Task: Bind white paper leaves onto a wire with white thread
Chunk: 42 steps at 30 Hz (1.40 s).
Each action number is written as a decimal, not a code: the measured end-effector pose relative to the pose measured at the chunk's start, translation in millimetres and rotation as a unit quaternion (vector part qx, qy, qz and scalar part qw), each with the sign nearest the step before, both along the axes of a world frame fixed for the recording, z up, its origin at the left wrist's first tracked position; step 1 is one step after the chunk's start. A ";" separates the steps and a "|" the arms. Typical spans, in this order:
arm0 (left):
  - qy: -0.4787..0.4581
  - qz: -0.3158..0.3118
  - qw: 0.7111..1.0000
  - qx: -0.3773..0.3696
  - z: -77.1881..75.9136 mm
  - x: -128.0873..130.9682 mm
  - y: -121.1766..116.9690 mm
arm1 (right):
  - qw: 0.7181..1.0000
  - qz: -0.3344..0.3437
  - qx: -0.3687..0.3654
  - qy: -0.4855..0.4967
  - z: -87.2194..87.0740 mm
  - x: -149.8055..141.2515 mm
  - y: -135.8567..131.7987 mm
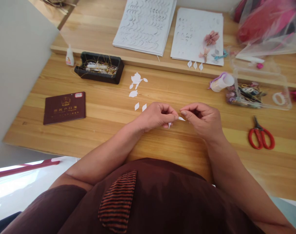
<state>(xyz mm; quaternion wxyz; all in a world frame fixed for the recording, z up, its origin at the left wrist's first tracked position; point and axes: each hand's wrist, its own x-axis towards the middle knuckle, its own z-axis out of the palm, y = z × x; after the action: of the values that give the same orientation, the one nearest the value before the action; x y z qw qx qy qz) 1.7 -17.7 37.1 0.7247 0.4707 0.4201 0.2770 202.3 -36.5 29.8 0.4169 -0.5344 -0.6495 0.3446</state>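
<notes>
My left hand [156, 116] pinches a small white paper leaf [181, 119] between thumb and forefinger. A second white leaf shape [169, 124] pokes out below its fingers. Close beside it, my right hand [203, 118] is closed in a pinch on a thin golden strand at the leaf's edge; whether that is wire or thread I cannot tell. Left of my hands lie loose white leaf cutouts [133, 94], two of them right by my left wrist. Red-handled scissors [261, 136] rest on the table to the right.
A black tray [99, 76] of wires and a small white glue bottle [69, 56] stand at the back left. A maroon booklet [64, 108] lies below them. Cut paper stacks [144, 26], a white spool-like cylinder [222, 82] and a clear box [284, 103] of supplies are farther back.
</notes>
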 end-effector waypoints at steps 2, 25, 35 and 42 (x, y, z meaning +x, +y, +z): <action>-0.013 0.014 1.000 -0.013 0.6 0.4 0.4 | 0.999 0.011 -0.041 0.020 -2.7 -0.1 2.1; 0.025 -0.009 0.999 0.040 -6.7 0.0 -0.2 | 0.995 -0.008 0.079 -0.067 0.6 0.2 -4.5; -0.060 0.117 0.991 0.001 -4.2 4.2 3.7 | 0.999 0.035 -0.025 -0.007 -5.8 -6.2 -6.0; 0.081 0.128 0.984 0.092 -2.4 4.1 0.9 | 0.983 0.076 0.115 -0.121 1.4 -14.9 -15.8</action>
<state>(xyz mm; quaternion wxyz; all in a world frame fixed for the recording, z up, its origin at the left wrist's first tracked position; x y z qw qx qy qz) 5.8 -16.8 34.7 0.6008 0.4982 0.5069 0.3658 187.4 -52.3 31.2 0.3669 -0.4694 -0.7692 0.2311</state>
